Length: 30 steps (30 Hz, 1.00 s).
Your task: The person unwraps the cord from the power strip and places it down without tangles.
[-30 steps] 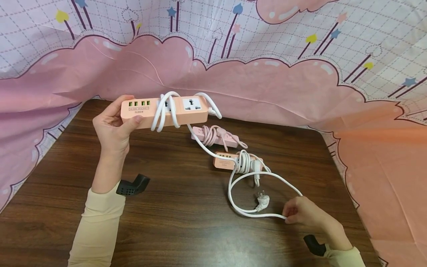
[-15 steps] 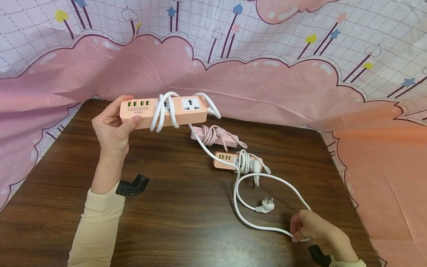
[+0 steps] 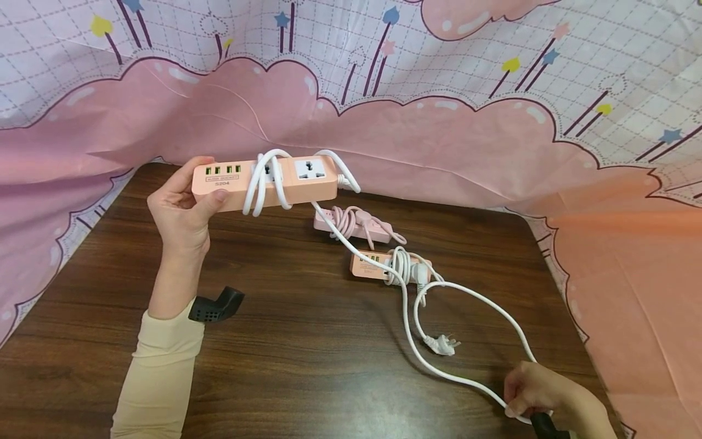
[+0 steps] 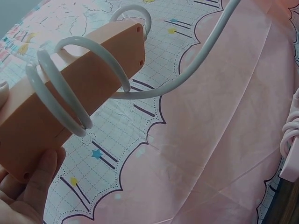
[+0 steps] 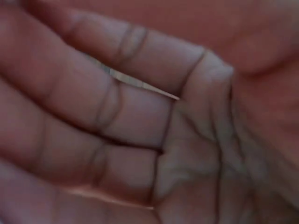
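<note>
My left hand [image 3: 183, 210] grips the left end of a peach power strip [image 3: 296, 189] held up over the table. The strip's face has USB ports and two white sockets, and a few turns of white cord [image 4: 60, 98] wrap its middle. From the strip the cord runs down to the right in a loose loop. My right hand [image 3: 548, 393] pinches that cord near the table's lower right. The cord's free end, a white plug [image 3: 443, 345], lies inside the loop. Curled fingers and palm fill the right wrist view, where the cord is hidden.
On the dark wooden table [image 3: 307, 353], a second peach power strip [image 3: 366, 266] with its cord bundled lies under the stretched cord. Behind it is a pink power strip [image 3: 378, 230], also wrapped. A patterned pink and white cloth [image 3: 351, 140] hangs around the table's back and sides.
My right hand has moved down and to the right, drawing the cord along and lengthening the loop. The plug has turned and shifted slightly. My left hand and the strip have shifted slightly left.
</note>
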{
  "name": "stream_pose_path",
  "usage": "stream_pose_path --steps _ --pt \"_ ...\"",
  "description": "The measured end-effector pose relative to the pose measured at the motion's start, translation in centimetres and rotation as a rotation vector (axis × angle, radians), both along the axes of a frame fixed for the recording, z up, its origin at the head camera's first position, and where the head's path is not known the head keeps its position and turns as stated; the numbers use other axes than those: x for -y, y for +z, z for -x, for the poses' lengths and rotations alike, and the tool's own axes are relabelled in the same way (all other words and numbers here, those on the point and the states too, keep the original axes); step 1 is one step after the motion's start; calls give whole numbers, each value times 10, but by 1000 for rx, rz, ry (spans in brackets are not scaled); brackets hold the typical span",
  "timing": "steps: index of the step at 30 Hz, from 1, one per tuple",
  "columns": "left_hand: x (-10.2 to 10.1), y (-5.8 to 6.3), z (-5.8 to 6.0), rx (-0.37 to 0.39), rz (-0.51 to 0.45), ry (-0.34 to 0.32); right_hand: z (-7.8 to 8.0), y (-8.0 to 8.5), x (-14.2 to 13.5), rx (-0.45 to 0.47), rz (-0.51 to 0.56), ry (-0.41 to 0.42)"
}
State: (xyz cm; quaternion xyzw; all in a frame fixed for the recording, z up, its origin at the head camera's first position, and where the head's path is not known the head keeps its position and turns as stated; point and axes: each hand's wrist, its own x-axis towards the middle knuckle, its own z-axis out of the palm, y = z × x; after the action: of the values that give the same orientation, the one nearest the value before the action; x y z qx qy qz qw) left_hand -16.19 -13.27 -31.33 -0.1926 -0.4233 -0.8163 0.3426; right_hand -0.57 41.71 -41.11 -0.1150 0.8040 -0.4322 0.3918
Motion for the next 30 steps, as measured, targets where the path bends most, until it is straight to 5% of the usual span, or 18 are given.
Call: stream_pose_path --steps 5,9,14,18,23,30 --pt "0 1 -1 3 -11 -7 -4 -2 -13 15 50 -16" --pt "-1 0 -1 1 -22 -16 -3 -7 -17 -93 43 4" --pt "-2 0 0 -5 -13 -12 -1 -13 -23 -327 -87 33" --pt "-2 0 0 -7 -7 -10 0 -9 -24 -448 -293 -8" --pt "-4 0 0 -8 -18 -26 2 -4 -16 -492 -446 -18" --pt "-9 1 -1 -5 2 -57 9 11 9 -477 -493 -5"
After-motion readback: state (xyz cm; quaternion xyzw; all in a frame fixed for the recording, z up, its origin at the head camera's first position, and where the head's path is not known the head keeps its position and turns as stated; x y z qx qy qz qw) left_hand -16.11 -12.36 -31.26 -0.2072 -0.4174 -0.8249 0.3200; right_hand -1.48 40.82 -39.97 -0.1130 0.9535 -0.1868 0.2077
